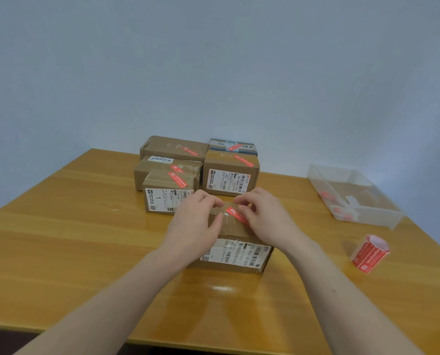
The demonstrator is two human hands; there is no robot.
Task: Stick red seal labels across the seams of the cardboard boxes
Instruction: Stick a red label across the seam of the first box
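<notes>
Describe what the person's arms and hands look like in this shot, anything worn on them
Both forearms are bare from the bottom edge of the frame up to the wrists, with no sleeves showing. The left hand and the right hand wear no gloves. No watch, bracelet or ring can be seen on either, though the picture is a little soft for small details. No markings show.
</notes>
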